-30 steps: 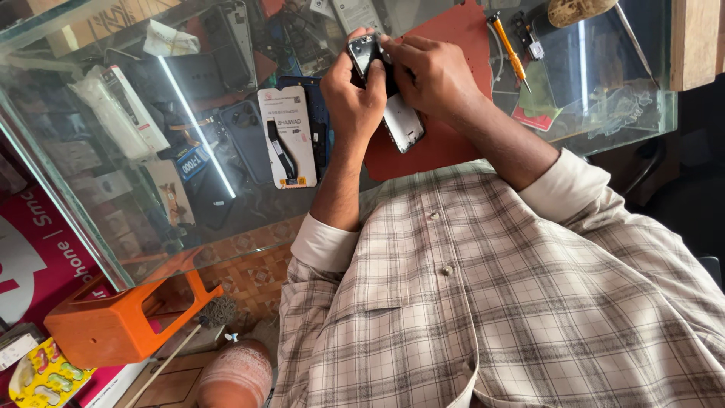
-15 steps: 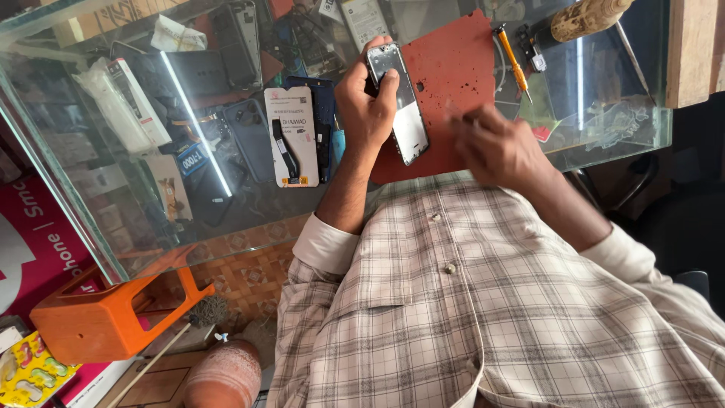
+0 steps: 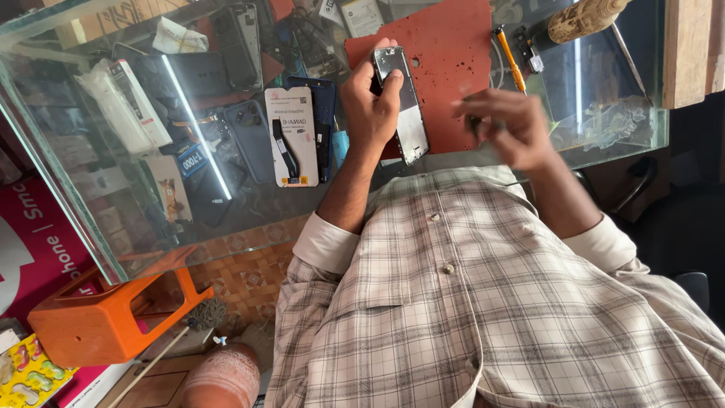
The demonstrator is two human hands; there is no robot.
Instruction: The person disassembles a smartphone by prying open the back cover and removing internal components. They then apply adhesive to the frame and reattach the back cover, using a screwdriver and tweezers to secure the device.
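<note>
My left hand [image 3: 368, 109] grips an opened phone [image 3: 406, 113] by its edge and holds it upright over a red work mat [image 3: 445, 45] on the glass counter. The phone's dark inside and silver frame face me. My right hand [image 3: 507, 130] hovers to the right of the phone, apart from it and blurred by motion. Its fingertips pinch a small dark piece [image 3: 473, 123], which is too blurred to make out.
An orange-handled screwdriver [image 3: 510, 60] and a wooden-handled tool [image 3: 581, 19] lie beyond the mat. The glass counter [image 3: 249, 208] shows phone cases, a packaged cover [image 3: 291, 136] and boxes inside. An orange plastic stool [image 3: 98, 317] stands on the floor at lower left.
Both hands were on the phone a second ago. My right hand has since come off it and moved right, while my left hand keeps holding the phone.
</note>
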